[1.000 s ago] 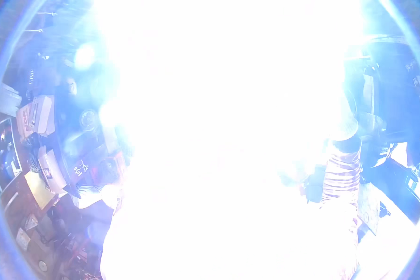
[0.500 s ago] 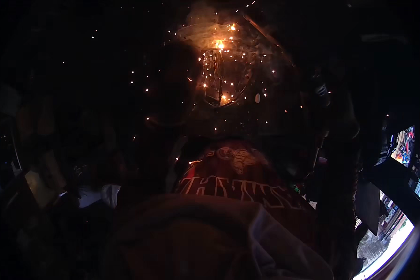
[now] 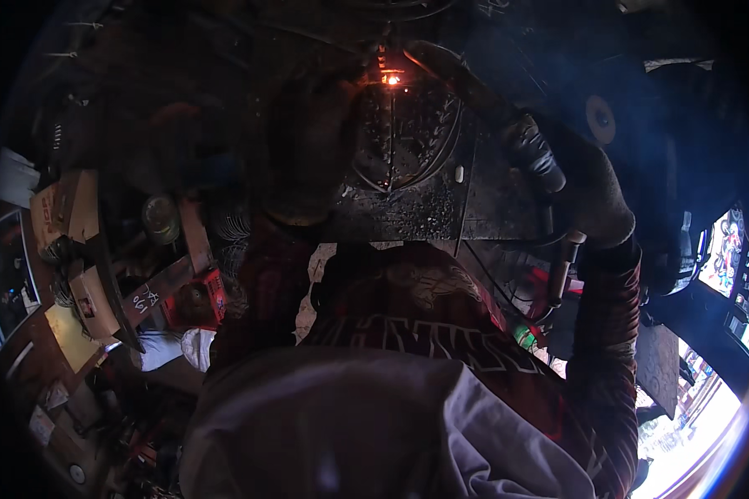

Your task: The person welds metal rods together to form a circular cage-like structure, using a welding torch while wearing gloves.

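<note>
My right hand (image 3: 597, 195), in a greyish work glove, is closed round a welding torch (image 3: 534, 154). The torch's curved neck reaches up and left to a small orange glowing spot (image 3: 392, 81) on the metal. That spot lies at the upper end of a thin upright bar (image 3: 390, 137), with a curved metal rod (image 3: 446, 150) bowing round its right side and foot. My left hand (image 3: 308, 150) is a dark gloved shape left of the bar, close to the glow. Its fingers are lost in shadow.
The work lies on a dark metal table (image 3: 499, 218) strewn with dark specks. Left of me are cardboard boxes (image 3: 79, 204), a glass jar (image 3: 160, 218) and a red box (image 3: 195, 299). A round disc (image 3: 600, 119) sits at upper right, amid bluish smoke.
The bright flare and flying sparks have died down to a small glow. The darkened picture has brightened, so the torch, my right hand and the surroundings now show.
</note>
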The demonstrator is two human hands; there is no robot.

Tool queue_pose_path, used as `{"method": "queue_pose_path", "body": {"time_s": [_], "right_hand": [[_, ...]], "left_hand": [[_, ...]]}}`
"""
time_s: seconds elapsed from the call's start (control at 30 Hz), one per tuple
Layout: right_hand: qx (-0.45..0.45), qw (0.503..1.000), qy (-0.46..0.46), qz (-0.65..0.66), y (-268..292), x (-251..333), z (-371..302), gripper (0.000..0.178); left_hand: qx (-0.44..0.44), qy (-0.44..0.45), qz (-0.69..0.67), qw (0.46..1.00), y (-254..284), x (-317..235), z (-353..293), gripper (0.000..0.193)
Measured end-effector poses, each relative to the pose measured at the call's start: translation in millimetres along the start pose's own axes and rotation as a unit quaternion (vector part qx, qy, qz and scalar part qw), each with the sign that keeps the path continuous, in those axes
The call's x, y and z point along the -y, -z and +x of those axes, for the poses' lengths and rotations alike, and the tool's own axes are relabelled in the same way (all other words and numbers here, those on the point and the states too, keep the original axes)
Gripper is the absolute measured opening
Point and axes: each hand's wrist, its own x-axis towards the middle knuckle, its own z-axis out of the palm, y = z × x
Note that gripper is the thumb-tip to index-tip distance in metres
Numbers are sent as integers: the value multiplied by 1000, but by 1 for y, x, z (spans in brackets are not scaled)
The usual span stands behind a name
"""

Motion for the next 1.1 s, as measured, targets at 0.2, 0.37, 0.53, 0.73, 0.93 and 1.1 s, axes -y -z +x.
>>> {"method": "queue_pose_path", "body": {"time_s": [0.2,0.37,0.53,0.73,0.93,1.1], "right_hand": [[6,994,-41,102,0,0,-3,67],[0,987,-63,146,-2,8,-2,63],[-23,976,-40,212,-8,-7,-8,58],[3,973,-34,230,1,-14,-14,57],[5,978,-49,203,-1,-6,-10,58],[-82,955,-75,274,-5,-13,-25,55]], "left_hand": [[-46,20,17,999,0,-12,-1,26],[-34,-16,50,998,0,-6,-2,26],[-28,-9,39,999,7,-8,-3,26],[-11,4,3,1000,6,-8,-4,28],[3,22,-36,999,7,-4,-5,29],[37,28,-66,997,9,1,-4,31]]}}
